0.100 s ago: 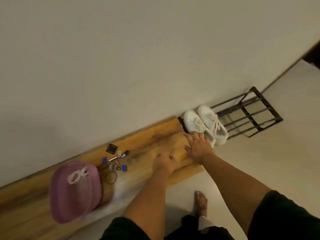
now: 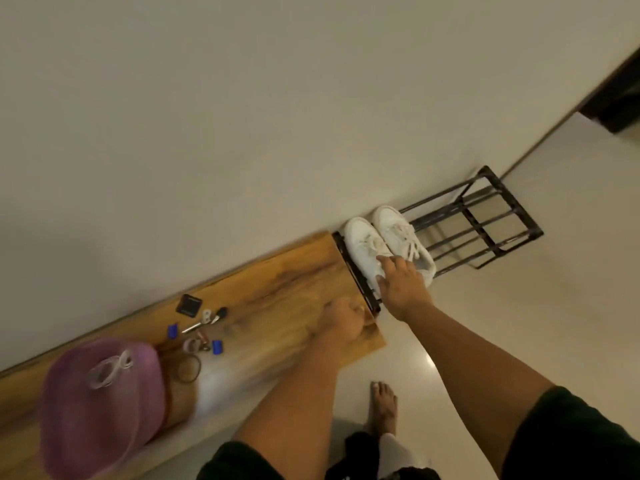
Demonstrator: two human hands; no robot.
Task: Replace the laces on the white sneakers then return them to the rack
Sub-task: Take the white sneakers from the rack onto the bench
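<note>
The right hand [image 2: 401, 287] has slid from the wooden bench [image 2: 277, 289] edge onto the pair of white lace-up sneakers [image 2: 388, 242] on the black metal rack [image 2: 485, 223] at two o'clock, fingers spread, not yet gripping, apparently to lift them for relacing, while the left hand [image 2: 341, 322] rests clenched on the bench.
</note>
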